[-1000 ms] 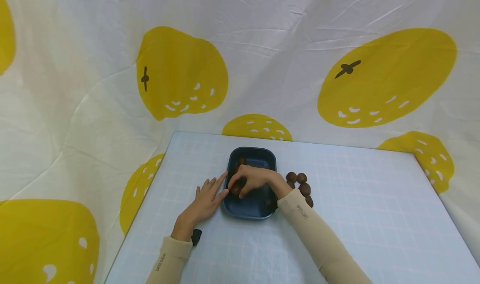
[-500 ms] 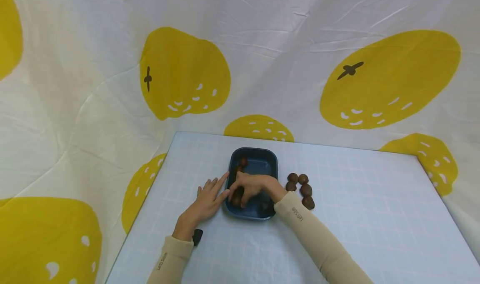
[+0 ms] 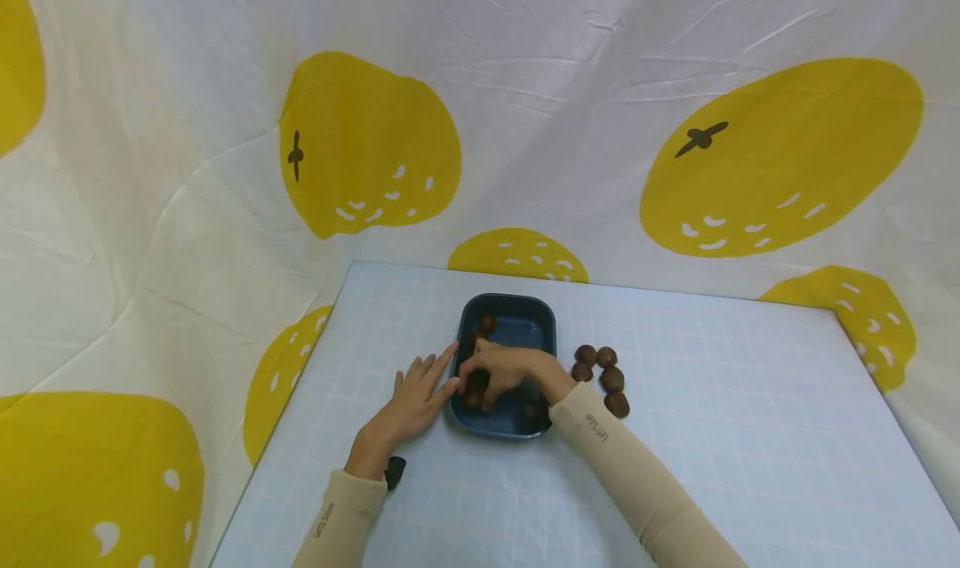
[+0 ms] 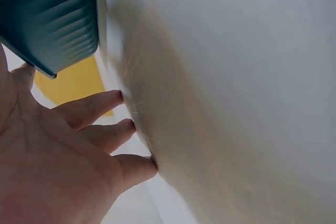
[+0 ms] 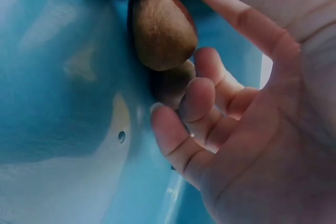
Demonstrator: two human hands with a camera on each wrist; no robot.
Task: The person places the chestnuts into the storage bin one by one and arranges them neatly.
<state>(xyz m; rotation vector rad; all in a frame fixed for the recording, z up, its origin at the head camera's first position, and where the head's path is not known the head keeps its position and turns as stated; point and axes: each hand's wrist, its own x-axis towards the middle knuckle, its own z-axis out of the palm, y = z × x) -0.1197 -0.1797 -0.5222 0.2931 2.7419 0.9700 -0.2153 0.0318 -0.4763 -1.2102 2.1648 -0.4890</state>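
Note:
A dark blue rectangular tray (image 3: 519, 331) stands on the table with brown chestnuts (image 3: 487, 324) in a line along its left side. My right hand (image 3: 504, 368) reaches inside, and its thumb and forefinger pinch a chestnut (image 3: 474, 399) near the front left. The right wrist view shows two more chestnuts (image 5: 164, 32) past the pinch, beside the loosely bent other fingers (image 5: 170, 129). My left hand (image 3: 411, 403) lies spread at the tray's left side, thumb and forefinger touching its edge. In the left wrist view, the other fingertips (image 4: 137, 170) rest on the tabletop.
Several chestnuts (image 3: 612, 379) sit in two short columns right of the tray. A pale checked cloth (image 3: 735, 435) covers the table. Behind and to the left hangs a white sheet (image 3: 540, 151) with yellow fruit prints. Dark wrist cameras (image 3: 394, 472) sit under the wrists.
My right hand has shifted slightly toward the tray's front, uncovering more chestnuts at the back left. In the last half second it has barely moved. The left hand stays in place.

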